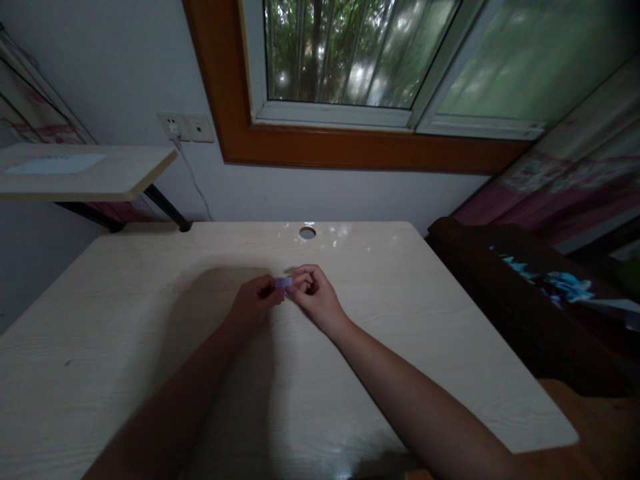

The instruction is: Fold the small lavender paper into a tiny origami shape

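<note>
Between my two hands is a small, flat purple piece (283, 283), perhaps folded paper; it is too small to name for certain. My left hand (254, 300) pinches its left end between thumb and fingers. On the other side, my right hand (318, 293) has its thumb and forefinger closed at the right end, the other fingers curled. Both hands are over the middle of the pale wooden desk (360, 373), and the fingertips cover parts of the piece.
A raised shelf (150, 170) with a white sheet (55, 164) stands at the back left. A cable hole (307, 233) sits near the desk's rear edge. Behind are a wall socket (186, 127) and a window (340, 60). Dark furniture (500, 280) stands right of the desk.
</note>
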A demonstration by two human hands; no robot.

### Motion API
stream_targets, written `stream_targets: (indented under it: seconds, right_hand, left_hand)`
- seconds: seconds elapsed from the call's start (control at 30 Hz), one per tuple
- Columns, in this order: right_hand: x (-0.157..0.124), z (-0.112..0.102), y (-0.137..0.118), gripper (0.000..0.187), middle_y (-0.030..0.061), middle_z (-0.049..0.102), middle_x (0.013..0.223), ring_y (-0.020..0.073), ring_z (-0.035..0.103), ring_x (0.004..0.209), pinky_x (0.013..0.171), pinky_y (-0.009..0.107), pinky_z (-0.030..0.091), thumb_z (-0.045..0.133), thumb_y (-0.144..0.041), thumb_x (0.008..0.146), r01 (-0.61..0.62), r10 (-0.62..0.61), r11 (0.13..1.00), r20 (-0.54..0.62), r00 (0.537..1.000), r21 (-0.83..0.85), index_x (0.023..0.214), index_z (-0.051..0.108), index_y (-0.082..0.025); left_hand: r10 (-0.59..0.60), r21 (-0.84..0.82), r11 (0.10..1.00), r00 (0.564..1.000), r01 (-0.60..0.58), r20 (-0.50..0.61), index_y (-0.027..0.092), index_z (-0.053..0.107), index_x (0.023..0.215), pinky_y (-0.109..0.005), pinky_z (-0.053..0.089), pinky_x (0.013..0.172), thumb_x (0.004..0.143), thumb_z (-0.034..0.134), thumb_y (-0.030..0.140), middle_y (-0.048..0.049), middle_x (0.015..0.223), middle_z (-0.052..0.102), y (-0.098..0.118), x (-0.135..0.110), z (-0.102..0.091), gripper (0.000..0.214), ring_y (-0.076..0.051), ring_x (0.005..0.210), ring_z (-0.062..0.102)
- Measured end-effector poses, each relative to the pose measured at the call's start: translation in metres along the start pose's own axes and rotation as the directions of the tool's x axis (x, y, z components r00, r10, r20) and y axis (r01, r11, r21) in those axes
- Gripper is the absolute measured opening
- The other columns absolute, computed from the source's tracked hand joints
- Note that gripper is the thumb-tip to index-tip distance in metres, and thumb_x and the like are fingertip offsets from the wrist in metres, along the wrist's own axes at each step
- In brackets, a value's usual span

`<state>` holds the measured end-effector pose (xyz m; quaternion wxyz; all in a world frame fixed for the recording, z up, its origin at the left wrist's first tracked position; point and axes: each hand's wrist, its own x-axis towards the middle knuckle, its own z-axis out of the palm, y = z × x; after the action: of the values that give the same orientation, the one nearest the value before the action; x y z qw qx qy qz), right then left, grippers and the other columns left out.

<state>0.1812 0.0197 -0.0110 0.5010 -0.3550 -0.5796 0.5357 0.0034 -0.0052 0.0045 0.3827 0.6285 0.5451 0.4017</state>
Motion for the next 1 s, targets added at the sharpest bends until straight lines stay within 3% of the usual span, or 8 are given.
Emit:
stream_targets:
  seconds: [0.17,0.43,0.67,0.8,1.0]
  right_hand:
    - [-0.001,-0.001,0.003,0.035,-0.0014,0.063,0.082,0.0105,0.048,0.057,0.054,0.025,0.040,0.073,-0.031,0.077,0.017,-0.017,0.997,-0.001,1.000,-0.070,0.107,0.057,-0.025]
    - [0.000,0.002,0.004,0.035,-0.0026,0.067,0.076,0.0102,0.048,0.055,0.054,0.024,0.037,0.071,-0.024,0.076,-0.001,0.001,1.000,-0.063,0.998,0.012,0.105,0.052,-0.024]
    - [0.003,0.001,0.003,0.038,-0.0040,0.067,0.074,0.0105,0.050,0.054,0.054,0.024,0.038,0.070,-0.023,0.074,-0.037,0.041,0.995,-0.039,0.998,0.093,0.106,0.050,-0.024]
    - [0.002,0.000,0.001,0.035,-0.0044,0.064,0.074,0.0105,0.049,0.054,0.053,0.024,0.038,0.069,-0.026,0.078,-0.029,0.032,0.992,-0.022,0.999,0.121,0.107,0.051,-0.025]
    - [0.001,0.000,0.001,0.040,-0.0023,0.063,0.080,0.0101,0.047,0.056,0.052,0.024,0.036,0.075,-0.035,0.076,-0.008,0.008,1.000,-0.009,1.000,0.030,0.110,0.055,-0.025]
  left_hand:
    - [0.026,0.075,0.997,1.000,-0.025,-0.016,0.016,0.061,0.068,-0.023,0.036,0.056,0.081,0.064,0.038,0.0016,0.062,0.060,0.002,0.000,0.000,0.025,-0.012,0.058,0.052]
    - [-0.028,-0.004,1.000,0.999,0.028,-0.017,0.017,0.060,0.070,-0.025,0.042,0.062,0.081,0.062,0.036,-0.0008,0.065,0.065,0.005,0.001,0.000,0.022,-0.015,0.063,0.059]
    - [-0.032,-0.010,0.999,0.999,0.032,-0.008,0.017,0.061,0.072,-0.026,0.044,0.062,0.081,0.062,0.036,-0.0010,0.067,0.066,-0.004,0.001,0.000,0.022,-0.015,0.064,0.060]
    - [-0.023,-0.006,1.000,1.000,0.023,-0.011,0.017,0.059,0.071,-0.025,0.041,0.060,0.081,0.062,0.035,0.0001,0.065,0.064,-0.004,0.001,0.001,0.021,-0.014,0.062,0.057]
    - [0.002,0.054,0.999,1.000,-0.003,0.011,0.016,0.061,0.069,-0.024,0.038,0.059,0.081,0.063,0.036,0.0006,0.064,0.062,0.005,0.000,0.000,0.023,-0.013,0.060,0.054]
